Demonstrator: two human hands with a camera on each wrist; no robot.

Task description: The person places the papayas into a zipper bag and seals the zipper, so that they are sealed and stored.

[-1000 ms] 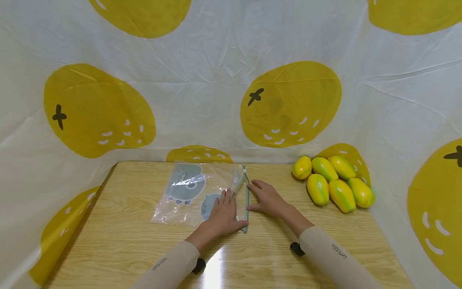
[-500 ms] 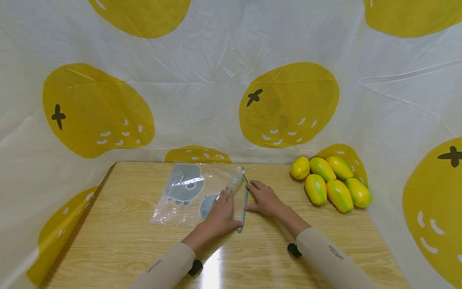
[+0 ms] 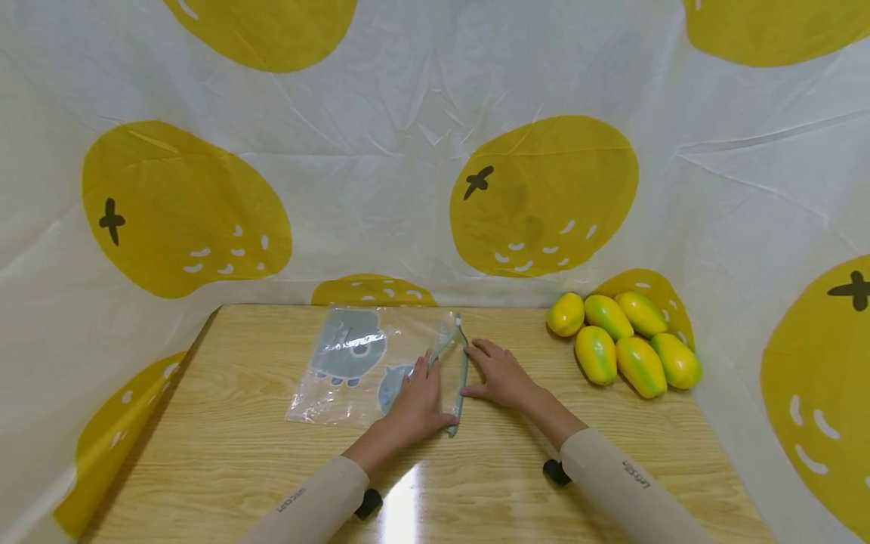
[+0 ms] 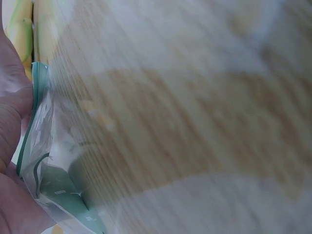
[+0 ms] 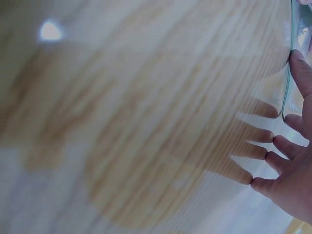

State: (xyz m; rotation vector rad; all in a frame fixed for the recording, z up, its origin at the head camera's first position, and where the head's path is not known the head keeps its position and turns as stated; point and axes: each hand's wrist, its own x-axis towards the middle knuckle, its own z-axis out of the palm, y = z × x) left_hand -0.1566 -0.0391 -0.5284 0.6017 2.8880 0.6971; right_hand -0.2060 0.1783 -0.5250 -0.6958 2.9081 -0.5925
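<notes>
Clear bag point(image 3: 356, 344): here it lies, by the table's point(image 3: 224, 453) far edge, its mouth facing right, lips parted below the slider.
Left hand point(image 3: 416, 400): across the bag beside that mouth, fingers straight and close, thumb stretched out sideways.
Right hand point(image 3: 499, 375): fingers spread, thumb and forefinger touching the green strip point(image 3: 464, 369), other tips on the table.
Yellow-green fruits point(image 3: 628, 353): six, clustered near the far right corner.
</notes>
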